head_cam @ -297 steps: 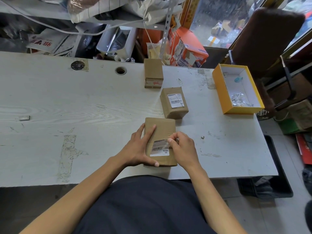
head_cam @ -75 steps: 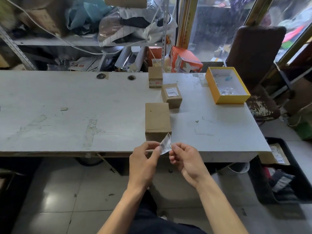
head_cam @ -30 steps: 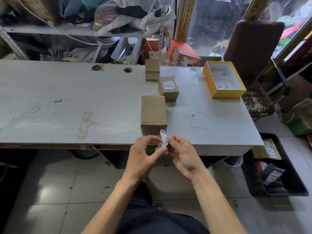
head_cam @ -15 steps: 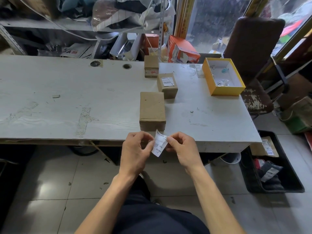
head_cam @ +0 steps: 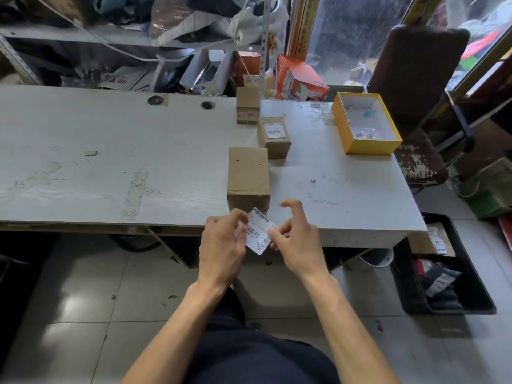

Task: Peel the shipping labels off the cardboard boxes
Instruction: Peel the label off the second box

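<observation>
Label (head_cam: 259, 233) left edge hidden behind left hand (head_cam: 224, 245); print partly unreadable.

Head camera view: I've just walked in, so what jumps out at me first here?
Probably the white shipping label, already off its box, held between the left hand and the right hand just in front of the table's near edge. Behind it, three cardboard boxes line up on the grey table: the nearest box shows a bare top, while the middle box still carries a label. At the right, a bright yellow tray stands out.
</observation>
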### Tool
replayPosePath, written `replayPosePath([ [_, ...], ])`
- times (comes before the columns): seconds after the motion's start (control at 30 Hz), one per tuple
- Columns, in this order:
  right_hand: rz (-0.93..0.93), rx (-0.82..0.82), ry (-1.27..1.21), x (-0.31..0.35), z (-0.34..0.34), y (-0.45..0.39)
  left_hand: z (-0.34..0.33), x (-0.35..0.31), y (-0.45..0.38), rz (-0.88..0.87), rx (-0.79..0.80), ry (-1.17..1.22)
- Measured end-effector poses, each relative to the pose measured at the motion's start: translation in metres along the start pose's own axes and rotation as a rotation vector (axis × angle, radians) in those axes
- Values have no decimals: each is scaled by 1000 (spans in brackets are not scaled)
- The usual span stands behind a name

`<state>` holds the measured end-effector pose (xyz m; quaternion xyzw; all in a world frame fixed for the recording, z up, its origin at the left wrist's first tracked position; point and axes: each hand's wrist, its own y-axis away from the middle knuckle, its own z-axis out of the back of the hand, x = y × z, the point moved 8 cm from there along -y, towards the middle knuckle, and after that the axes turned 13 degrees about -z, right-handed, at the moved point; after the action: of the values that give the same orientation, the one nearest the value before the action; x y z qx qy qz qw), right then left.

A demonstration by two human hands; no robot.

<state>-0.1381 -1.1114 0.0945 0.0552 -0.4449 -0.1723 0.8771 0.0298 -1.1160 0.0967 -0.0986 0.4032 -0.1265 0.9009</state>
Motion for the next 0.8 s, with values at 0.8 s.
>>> replayPosePath([
  [0.8,189,137,282,4,-34,-1,-9,15,4,46,-32,-222],
])
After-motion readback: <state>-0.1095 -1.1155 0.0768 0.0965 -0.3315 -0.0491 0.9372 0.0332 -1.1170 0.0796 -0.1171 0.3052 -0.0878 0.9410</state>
